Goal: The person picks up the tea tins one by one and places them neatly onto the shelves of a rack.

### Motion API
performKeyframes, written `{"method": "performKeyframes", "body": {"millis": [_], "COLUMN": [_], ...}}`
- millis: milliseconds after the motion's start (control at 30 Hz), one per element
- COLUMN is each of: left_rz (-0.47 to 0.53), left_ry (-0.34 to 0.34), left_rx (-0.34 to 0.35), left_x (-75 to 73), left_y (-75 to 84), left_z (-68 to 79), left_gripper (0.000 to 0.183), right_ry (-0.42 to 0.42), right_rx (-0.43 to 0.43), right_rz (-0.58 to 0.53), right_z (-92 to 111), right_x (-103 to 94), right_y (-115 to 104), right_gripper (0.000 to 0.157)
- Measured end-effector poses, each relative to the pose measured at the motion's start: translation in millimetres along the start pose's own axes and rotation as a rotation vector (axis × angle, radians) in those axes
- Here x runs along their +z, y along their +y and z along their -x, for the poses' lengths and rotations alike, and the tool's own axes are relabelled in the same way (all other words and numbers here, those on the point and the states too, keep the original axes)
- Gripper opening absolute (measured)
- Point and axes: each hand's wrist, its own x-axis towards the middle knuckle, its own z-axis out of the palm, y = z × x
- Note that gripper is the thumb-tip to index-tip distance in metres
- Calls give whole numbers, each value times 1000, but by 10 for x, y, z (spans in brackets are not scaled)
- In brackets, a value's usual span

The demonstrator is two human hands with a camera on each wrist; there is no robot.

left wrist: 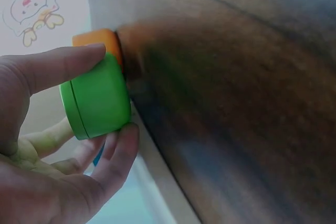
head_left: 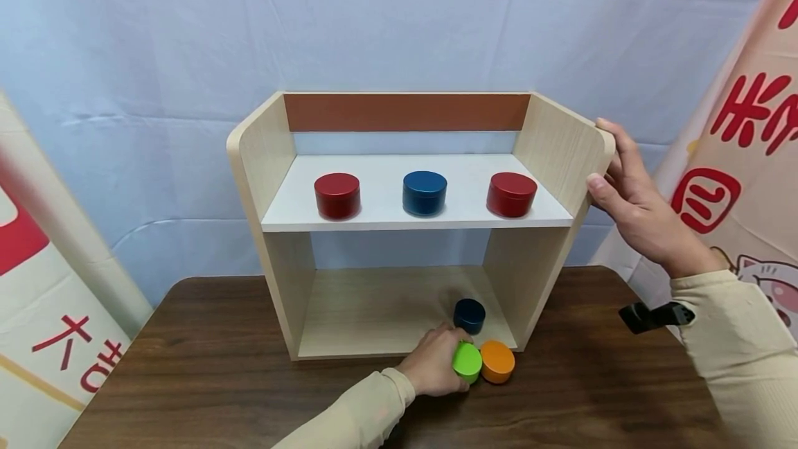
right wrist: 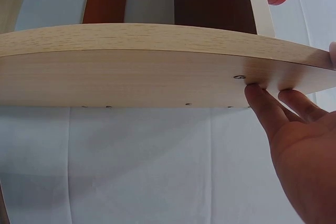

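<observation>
My left hand holds a small round green tin at the shelf's front edge. In the left wrist view, the thumb lies on one side of the green tin and fingertips on the other. An orange tin stands right beside it. Just behind, a dark blue tin sits on the lower board. My right hand grips the right side panel of the wooden shelf near its top front corner. Seen from the right wrist, fingertips press the panel's outer face, with the thumb partly visible at its edge.
On the white upper board stand a red tin, a blue tin and another red tin. The shelf rests on a dark wooden table. Pale cloth hangs behind, with printed banners at the sides.
</observation>
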Motion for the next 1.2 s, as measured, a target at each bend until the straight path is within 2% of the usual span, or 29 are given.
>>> {"method": "performKeyframes", "body": {"millis": [367,533,767,933,1200], "left_rz": [89,93,76,48,50], "left_ry": [75,127,142,156,148], "left_rx": [1,13,-5,-28,-118], "left_x": [-341,-503,-686,-745,-713], "left_y": [-35,-113,-267,-376,-508], "left_z": [-27,-74,-121,-123,-114], "left_gripper": [58,55,57,55,58], "right_ry": [-4,-3,-3,1,0], "right_rx": [2,1,-1,-4,-3], "right_rz": [-6,-6,-7,-32,-30], "right_z": [-1,-3,-2,5,6], "right_x": [4,2,1,7,11], "right_y": [2,4,5,2,-4], "right_gripper": [72,72,71,71,70]}}
